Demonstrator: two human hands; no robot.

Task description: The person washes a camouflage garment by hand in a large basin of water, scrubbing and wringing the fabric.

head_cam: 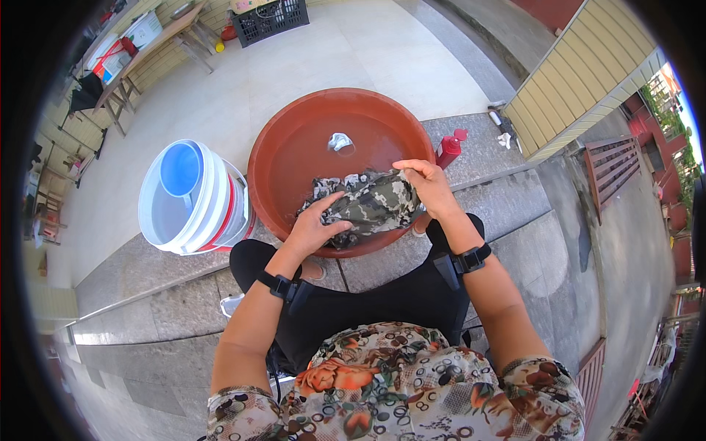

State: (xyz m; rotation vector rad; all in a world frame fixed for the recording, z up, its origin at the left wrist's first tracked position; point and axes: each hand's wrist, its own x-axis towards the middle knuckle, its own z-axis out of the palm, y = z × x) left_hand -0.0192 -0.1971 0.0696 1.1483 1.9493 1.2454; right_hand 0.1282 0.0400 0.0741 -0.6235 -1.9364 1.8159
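Observation:
A wide reddish-brown plastic tub [287, 118] of shallow water stands before my knees. A wet camouflage-patterned cloth [375, 206] lies bunched against its near side, partly in the water. My right hand [427, 184] pinches the right end of the cloth between thumb and fingers. At the left end, my left hand [317, 226] rests against the cloth with thumb and fingers spread. A small white object [340, 142], too unclear to name, shows in the water beyond the cloth.
Left of the tub stands a white bucket [218, 220] of water with a blue dipper [181, 168] in it. A red pump bottle [449, 149] is close to the tub's right rim. Farther off are a wooden bench [160, 41] and a black plastic crate [271, 23].

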